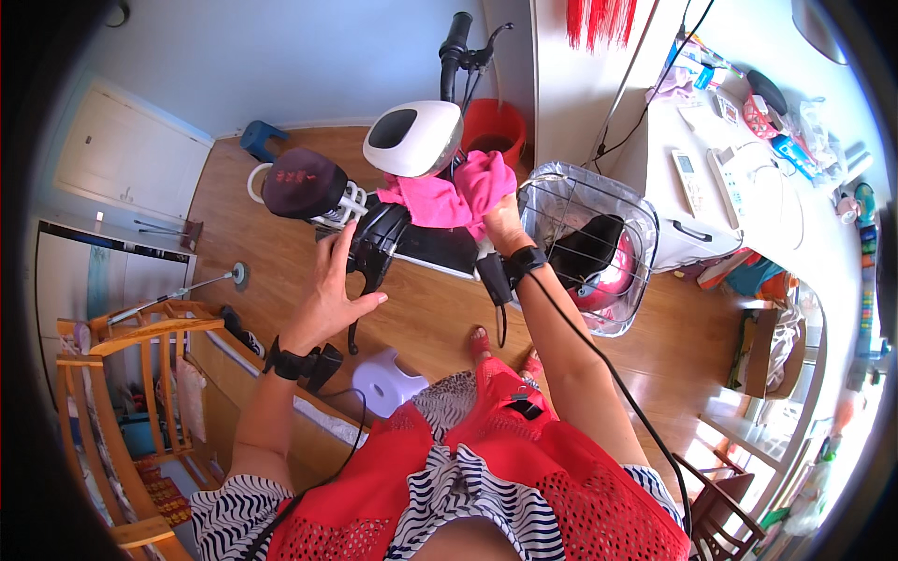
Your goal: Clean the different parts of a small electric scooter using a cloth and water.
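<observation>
My right hand [504, 223] grips a pink cloth [484, 186] draped over the middle of an electric bike's handlebar, just below the white headlight housing [414, 138]. Nothing is in my left hand [324, 301], its fingers apart beside the black handlebar grip and brake lever [375, 259]. The other black handlebar grip [459, 31] points away at the top. A dark saddle [305, 184] with writing lies left of the headlight. At the right, the wire basket [656, 231] has a plastic lining and holds a black item and a red helmet-like item.
A red bucket [515, 126] stands behind the bike and a blue stool [259, 142] near the wall. A lilac stool [386, 382] is close to my feet. Wooden bed rails [154, 326] rise at left. A white cabinet [631, 165] bearing remotes stands at right; cables run from my wrists.
</observation>
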Motion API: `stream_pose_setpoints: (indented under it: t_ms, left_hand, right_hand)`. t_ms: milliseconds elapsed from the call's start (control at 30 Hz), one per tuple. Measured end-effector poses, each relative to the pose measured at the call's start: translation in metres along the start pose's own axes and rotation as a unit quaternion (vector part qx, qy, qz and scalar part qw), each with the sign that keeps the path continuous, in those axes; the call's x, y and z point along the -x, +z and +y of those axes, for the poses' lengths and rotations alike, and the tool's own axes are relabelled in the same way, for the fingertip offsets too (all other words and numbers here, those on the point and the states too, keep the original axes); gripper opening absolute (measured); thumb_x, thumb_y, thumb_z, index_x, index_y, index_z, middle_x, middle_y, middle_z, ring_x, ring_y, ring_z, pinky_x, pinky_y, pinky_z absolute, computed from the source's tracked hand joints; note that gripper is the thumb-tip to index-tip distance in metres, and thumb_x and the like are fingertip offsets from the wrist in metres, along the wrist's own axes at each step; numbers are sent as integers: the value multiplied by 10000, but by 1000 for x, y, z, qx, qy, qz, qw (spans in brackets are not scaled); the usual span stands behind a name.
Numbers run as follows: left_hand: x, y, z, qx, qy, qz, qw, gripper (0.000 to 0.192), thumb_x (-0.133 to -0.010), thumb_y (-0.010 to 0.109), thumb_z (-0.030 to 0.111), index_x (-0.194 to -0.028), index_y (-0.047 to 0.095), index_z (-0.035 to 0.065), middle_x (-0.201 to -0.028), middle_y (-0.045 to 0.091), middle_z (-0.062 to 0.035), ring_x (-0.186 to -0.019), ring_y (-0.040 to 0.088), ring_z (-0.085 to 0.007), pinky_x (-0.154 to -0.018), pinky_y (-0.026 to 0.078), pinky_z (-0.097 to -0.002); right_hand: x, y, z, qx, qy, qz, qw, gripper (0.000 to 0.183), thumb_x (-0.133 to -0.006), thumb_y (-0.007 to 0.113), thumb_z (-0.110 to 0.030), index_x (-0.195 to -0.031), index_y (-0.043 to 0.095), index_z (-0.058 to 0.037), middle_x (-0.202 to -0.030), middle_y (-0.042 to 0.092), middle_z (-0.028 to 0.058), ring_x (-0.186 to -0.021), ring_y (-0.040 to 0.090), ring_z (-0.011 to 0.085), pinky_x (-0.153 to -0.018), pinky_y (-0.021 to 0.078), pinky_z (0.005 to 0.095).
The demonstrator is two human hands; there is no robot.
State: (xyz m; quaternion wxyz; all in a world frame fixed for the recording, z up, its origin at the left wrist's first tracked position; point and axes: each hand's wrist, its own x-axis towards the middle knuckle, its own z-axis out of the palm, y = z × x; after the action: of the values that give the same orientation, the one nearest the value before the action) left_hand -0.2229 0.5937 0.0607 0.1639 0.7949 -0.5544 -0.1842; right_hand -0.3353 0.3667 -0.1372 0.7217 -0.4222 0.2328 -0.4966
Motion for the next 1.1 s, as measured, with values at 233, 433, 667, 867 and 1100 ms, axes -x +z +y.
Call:
stream_pose_setpoints:
  t_ms: [233, 433, 667, 867, 1100]
  left_hand:
    - [0, -2, 2, -3, 14, 5, 1000, 1027, -714, 817, 167, -1523, 189, 92, -1352, 356, -217, -1237, 437, -381, -1033, 398, -433]
    - [0, -4, 3, -38, 0, 4, 999, 1023, -714, 804, 123, -1525, 182, 75, -1354, 385, -190, -1233, 458, -341, -1030, 399, -406]
    - [4, -3, -3, -13, 10, 14, 1000, 1019, -713, 812, 142, -1523, 196, 94, -1368, 362, -204, -1252, 438, -375, -1035, 402, -421]
    - [7, -2, -9, -10, 25, 30, 999, 1017, -708, 818, 159, -1523, 210, 120, -1369, 353, -208, -1243, 445, -397, -1008, 429, -430]
    - [12, -7, -4, -25, 2, 29, 999, 1018, -707, 816, 170, -1523, 211, 113, -1359, 365, -206, -1210, 473, -403, -974, 448, -438]
  right_hand:
    - [15, -42, 13, 167, -59, -162, 971, 450, -881, 647, -181, -1301, 523, -77, -1263, 571, 127, -1192, 530, 271, -984, 464, 368]
    - [15, -21, 24, 551, -241, -163, 782, 464, -763, 671, -169, -1202, 587, -46, -1180, 637, 153, -1143, 579, 310, -980, 432, 432]
    - [23, -52, -64, 534, -270, -284, 749, 208, -762, 613, -6, -955, 688, -23, -1044, 685, 145, -982, 664, 298, -799, 555, 354]
    - [1, -55, -149, 243, -184, -15, 952, 408, -918, 630, -197, -1281, 564, -24, -1230, 626, 80, -1153, 567, 175, -1021, 425, 324]
    - [-32, -67, -109, 612, -250, -128, 739, 480, -585, 741, -155, -1051, 682, -55, -1197, 555, 135, -1037, 516, 349, -900, 441, 457]
